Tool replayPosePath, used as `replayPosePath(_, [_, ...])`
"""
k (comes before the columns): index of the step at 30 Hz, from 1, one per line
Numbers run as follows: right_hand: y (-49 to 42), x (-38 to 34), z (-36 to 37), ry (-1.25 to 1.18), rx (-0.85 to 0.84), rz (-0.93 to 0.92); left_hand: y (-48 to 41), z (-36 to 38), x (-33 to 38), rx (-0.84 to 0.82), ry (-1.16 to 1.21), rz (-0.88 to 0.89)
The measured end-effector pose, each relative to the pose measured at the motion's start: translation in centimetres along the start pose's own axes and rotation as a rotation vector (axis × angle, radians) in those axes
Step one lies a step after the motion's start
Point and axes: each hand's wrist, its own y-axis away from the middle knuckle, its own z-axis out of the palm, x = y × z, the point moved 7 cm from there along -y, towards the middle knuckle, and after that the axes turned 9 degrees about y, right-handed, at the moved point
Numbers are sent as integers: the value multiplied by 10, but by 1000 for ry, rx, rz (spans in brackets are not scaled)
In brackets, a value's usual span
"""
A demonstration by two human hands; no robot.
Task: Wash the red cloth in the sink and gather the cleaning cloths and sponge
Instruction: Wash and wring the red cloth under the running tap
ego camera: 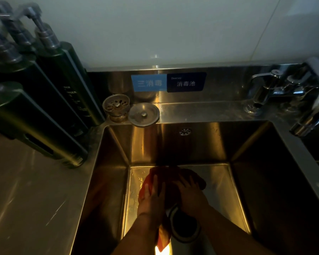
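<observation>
Down in the steel sink (195, 144), the red cloth (171, 175) is bunched on the basin floor. My left hand (152, 196) grips its left side, fingers curled over the fabric. My right hand (191, 194) presses on its right side. A corner of the cloth (163, 240) hangs below my left wrist. The drain opening (184, 225) lies between my forearms, just nearer than the cloth. No sponge or other cloth shows.
Several dark pump bottles (50, 92) stand on the steel counter (26, 190) at the left. A strainer basket (116, 106) and a round drain plug (143, 114) sit on the sink's back ledge. The tap (291, 92) reaches in from the right.
</observation>
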Motion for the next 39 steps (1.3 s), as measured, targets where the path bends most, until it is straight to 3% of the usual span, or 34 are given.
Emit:
replayPosePath(3, [-6,9,4,-133,-99,9,-8,23,-2,-182,-195,62])
replayPosePath(5, [-5,13,1,-147,-158,53,-2,20,2,-195,-284,121])
replayPosePath(11, [15,-4,-11,-152,-230,-42,33,-9,13,-217,-404,170])
replayPosePath(16, [17,5,-19,-443,-123,308,35,-16,14,-53,-288,102])
replayPosePath(19, [13,10,-16,-268,-22,337,34,-14,11,15,-196,-19])
replayPosePath(22, [15,3,-1,-41,-97,266,33,-5,4,-51,-192,-50])
replayPosePath(25, [20,-6,6,87,-188,212,37,1,3,-144,-210,27])
replayPosePath(32, [21,-9,4,158,-328,122,42,-12,12,-229,-234,74])
replayPosePath(39, [36,-15,-12,89,-304,83,54,-3,17,-279,-191,-79])
